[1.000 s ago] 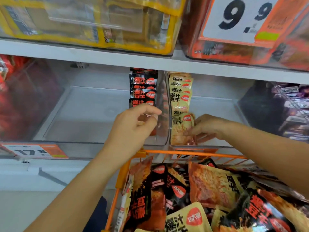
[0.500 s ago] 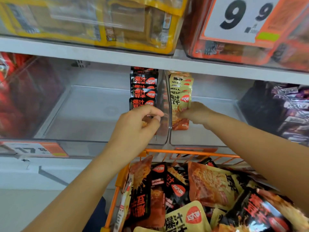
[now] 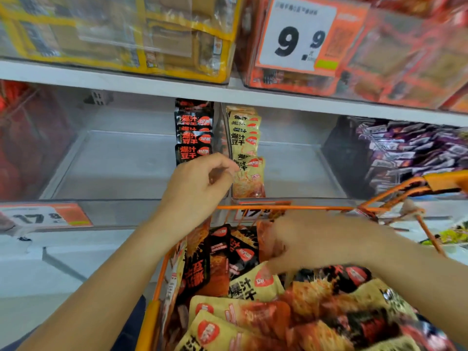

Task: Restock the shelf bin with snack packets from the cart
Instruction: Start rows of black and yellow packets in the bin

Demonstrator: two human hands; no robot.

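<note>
Two clear shelf bins are being filled side by side on the middle shelf, and both are being left largely bare for now. In the left bin (image 3: 114,168) a short row of black packets (image 3: 193,138) is being stood upright against its right wall, while in the right bin (image 3: 296,173) a matching row of yellow packets (image 3: 247,153) is being stood against its left wall; the floors of both bins are showing wide open stretches beside these rows. The left hand (image 3: 200,188) is being held in front of the black row, fingers loosely curled, and whether a packet is being pinched cannot be told. The right hand (image 3: 304,241), heavily blurred, is being lowered into the orange cart (image 3: 278,207) near the viewer, over a heap of mixed black and yellow packets; its grasp cannot be told either. By the look of it, the restocking is being judged as barely begun: many packets are waiting in the cart, and most of each bin is remaining to be filled.
</note>
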